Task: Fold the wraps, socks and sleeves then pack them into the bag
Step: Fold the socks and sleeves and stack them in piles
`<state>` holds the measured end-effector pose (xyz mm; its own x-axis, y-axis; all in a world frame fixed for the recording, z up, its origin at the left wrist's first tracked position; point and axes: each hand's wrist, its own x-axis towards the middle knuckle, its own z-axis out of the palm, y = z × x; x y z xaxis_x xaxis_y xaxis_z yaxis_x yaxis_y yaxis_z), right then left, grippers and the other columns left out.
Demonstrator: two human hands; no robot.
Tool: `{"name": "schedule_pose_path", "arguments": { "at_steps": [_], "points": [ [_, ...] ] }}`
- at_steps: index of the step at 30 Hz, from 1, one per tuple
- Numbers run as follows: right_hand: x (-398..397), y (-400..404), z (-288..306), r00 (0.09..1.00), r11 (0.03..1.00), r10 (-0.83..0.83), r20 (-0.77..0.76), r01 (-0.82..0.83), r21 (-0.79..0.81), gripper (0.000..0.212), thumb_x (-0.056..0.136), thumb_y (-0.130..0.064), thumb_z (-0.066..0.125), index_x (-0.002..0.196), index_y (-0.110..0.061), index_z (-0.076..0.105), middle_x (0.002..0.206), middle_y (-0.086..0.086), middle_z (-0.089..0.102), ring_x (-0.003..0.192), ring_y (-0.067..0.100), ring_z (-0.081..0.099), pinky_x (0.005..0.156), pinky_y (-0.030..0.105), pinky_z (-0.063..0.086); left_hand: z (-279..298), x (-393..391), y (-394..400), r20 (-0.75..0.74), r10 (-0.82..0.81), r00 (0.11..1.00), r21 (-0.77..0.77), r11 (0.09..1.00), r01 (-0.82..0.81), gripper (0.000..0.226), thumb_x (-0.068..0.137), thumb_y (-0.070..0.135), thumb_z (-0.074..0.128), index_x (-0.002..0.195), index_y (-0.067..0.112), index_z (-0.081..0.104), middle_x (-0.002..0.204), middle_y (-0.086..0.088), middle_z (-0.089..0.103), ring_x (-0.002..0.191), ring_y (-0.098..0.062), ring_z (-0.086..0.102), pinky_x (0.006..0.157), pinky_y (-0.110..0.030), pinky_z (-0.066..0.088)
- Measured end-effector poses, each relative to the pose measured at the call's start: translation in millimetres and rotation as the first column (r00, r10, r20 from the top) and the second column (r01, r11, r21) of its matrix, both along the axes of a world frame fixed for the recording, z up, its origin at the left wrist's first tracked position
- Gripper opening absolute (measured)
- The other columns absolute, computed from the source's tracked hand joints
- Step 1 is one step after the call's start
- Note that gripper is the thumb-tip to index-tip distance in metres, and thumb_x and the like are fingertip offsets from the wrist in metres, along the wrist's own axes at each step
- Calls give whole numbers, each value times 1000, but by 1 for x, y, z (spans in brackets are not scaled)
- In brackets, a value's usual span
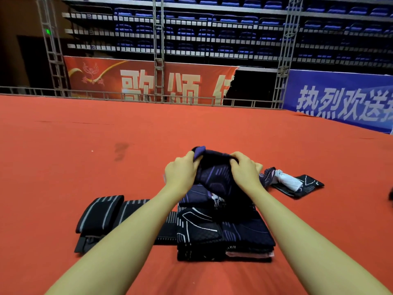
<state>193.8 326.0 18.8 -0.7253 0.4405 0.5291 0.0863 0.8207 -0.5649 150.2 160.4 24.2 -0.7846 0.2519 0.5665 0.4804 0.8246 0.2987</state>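
Two bare arms reach up from the bottom of the frame to the middle. Both hands hold one dark sleeve (214,173) with purple lines. Curled fingers of the left hand (180,174) pinch its left edge, where a purple bit sticks up. On the other side, the right hand (244,169) grips its right edge with bent fingers. This sleeve is lifted a little above the pile of folded dark pieces.

Just below the hands, between the arms, sits that stack of folded sleeves (223,231), black and purple with white lines. Something pink peeks out at the bottom right of the stack.

Left of the stack lie two black wraps (100,213) with grey stripes, side by side and touching. One arm covers part of them.

Right of the hands lies a flat black sock (306,186) with white lines, and a white bundle (287,179) rests on it.

Everything sits on a wide red carpet (63,167). Far back, in the upper part of the frame, stand a metal rail, a red banner (136,79), a blue banner (340,99) and rows of blue seats (212,24).
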Motion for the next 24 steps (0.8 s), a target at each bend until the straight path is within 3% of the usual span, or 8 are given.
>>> {"name": "schedule_pose_path", "arguments": {
  "at_steps": [4, 9, 13, 17, 19, 22, 24],
  "points": [
    [4, 2, -15, 983, 985, -107, 152, 83, 154, 29, 96, -17, 33, 113, -18, 57, 117, 7, 58, 114, 28, 41, 96, 39, 17, -24, -2, -1, 105, 82, 991, -86, 994, -73, 51, 100, 51, 26, 107, 9, 54, 103, -18, 66, 97, -38, 62, 72, -36, 40],
    [10, 0, -32, 926, 967, -151, 345, 65, 247, 18, 92, -21, 32, 90, -14, 48, 107, 9, 55, 111, 31, 40, 97, 44, 22, -47, 3, 3, 226, 142, 964, -174, 979, -104, 60, 100, 49, 20, 106, 7, 62, 109, -17, 67, 103, -35, 61, 88, -37, 37],
    [9, -4, -54, 880, 935, -178, 440, 12, 353, 31, 94, -24, 35, 115, -18, 56, 120, 9, 50, 117, 32, 36, 101, 43, 20, -71, 3, -1, 284, 175, 943, -238, 965, -107, 56, 101, 45, 21, 105, 8, 62, 110, -14, 67, 102, -31, 61, 93, -37, 32],
    [7, -7, -70, 872, 933, -111, 477, -73, 351, 37, 92, -19, 39, 127, -24, 52, 130, 4, 48, 124, 28, 35, 104, 42, 18, -89, 2, -6, 214, 196, 957, -335, 935, -117, 35, 98, 34, 38, 125, 11, 42, 122, -10, 56, 110, -32, 56, 95, -38, 30],
    [3, -12, -73, 870, 953, -7, 494, -143, 266, 39, 91, -18, 41, 129, -24, 50, 132, 2, 51, 125, 25, 37, 105, 43, 16, -95, -3, -7, 154, 101, 983, -330, 943, -45, 38, 96, 23, 43, 132, 18, 35, 124, -6, 50, 110, -29, 52, 93, -39, 30],
    [-4, -20, -76, 858, 954, 88, 505, -219, 206, 40, 95, -26, 40, 134, -28, 44, 134, 0, 50, 127, 22, 37, 107, 45, 11, -97, -9, -4, 98, -31, 995, -286, 956, 58, 37, 98, 21, 38, 135, 25, 37, 124, 1, 51, 111, -24, 49, 89, -36, 27],
    [-10, -24, -79, 860, 944, 93, 502, -237, 230, 38, 97, -38, 40, 135, -32, 43, 131, 1, 49, 126, 24, 37, 107, 46, 12, -95, -15, -2, 76, -48, 996, -276, 959, 67, 29, 101, 26, 33, 127, 23, 45, 119, 2, 56, 109, -23, 51, 87, -35, 25]
  ]
}}
